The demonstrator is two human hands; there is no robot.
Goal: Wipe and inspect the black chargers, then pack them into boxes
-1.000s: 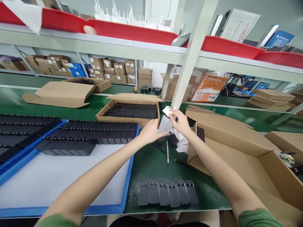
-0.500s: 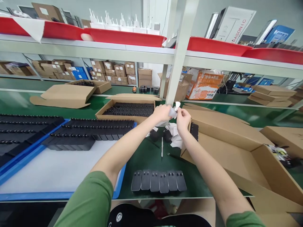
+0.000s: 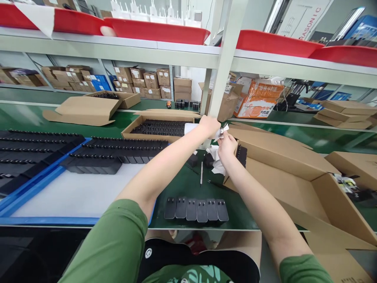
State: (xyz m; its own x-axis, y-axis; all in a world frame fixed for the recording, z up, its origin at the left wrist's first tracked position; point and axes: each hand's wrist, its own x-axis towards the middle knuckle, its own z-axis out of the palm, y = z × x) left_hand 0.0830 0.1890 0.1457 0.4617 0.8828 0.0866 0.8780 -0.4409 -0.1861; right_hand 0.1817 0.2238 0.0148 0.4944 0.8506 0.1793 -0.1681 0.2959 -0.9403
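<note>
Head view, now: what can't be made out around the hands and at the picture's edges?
All in the head view:
- Bottle: its middle is hidden by the left hand.
- Right hand: fingertips too small to tell whether they grip the white paper or the bottle itself.
- Blue tray: part of its right rim is hidden by the left arm.
- White box: top cut off by the upper edge.

Bright, even light is filling the room, and pale glare is streaking the table (image 3: 23, 116). Shadow is darkening the lower left. The wide lens is stretching the left sleeve (image 3: 108, 239); far cartons (image 3: 151, 80) are looking soft.
</note>
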